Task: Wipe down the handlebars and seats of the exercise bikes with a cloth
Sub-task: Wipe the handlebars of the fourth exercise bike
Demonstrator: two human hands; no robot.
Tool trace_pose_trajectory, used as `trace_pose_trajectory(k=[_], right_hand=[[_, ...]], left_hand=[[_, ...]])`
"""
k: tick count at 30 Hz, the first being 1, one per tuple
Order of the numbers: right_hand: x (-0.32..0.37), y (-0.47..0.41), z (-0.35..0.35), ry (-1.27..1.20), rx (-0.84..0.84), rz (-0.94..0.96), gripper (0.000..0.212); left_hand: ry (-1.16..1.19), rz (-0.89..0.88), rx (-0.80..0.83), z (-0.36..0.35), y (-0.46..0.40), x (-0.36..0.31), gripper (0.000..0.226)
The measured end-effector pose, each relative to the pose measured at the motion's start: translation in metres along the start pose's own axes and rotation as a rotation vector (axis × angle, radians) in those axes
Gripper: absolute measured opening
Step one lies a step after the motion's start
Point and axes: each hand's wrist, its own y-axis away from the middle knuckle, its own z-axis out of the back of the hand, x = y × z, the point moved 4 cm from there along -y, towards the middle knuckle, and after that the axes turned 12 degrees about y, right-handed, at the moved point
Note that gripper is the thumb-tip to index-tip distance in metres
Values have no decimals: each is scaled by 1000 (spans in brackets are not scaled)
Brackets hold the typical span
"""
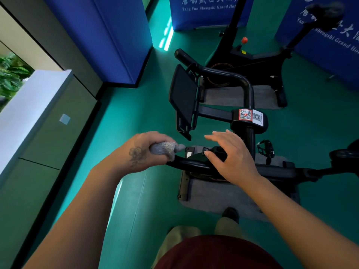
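My left hand (144,150) grips a bunched grey cloth (165,148) and holds it against the near end of the black handlebar (191,164) of the closest exercise bike. My right hand (231,154) hovers open, fingers spread, just above the same bar a little to the right. The far loop of the handlebar (231,74) curves behind a black tablet holder (183,100). The seat (344,155) of this bike shows at the right edge. A second bike (258,61) stands behind, its seat (326,12) at top right.
QR-code stickers (250,115) sit on the handlebar stem. Grey mats (223,195) lie under both bikes on the green floor. Blue partition panels (108,35) stand behind and to the left. A low grey cabinet (48,121) runs along the left wall. My foot (230,213) is by the mat.
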Motion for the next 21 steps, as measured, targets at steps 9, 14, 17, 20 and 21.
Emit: trace_pose_trajectory(k=[9,14,17,20,21], right_hand=[[17,10,20,-142,-22,33,37],[51,-6,35,-303,-7,176,38],[72,-18,44,-422,61,207,49],[88,-26,49,-572,140,200,60],[91,-28,50,-630,164,183,64]], left_hand=[[194,-104,-274,24,29,-13,44],[252,-202,-361,21,42,-38,59],[320,-211,-388,10,48,-45,65],[296,-217,-407,-6,56,-49,68],[285,-218,-415,-12,59,-50,70]])
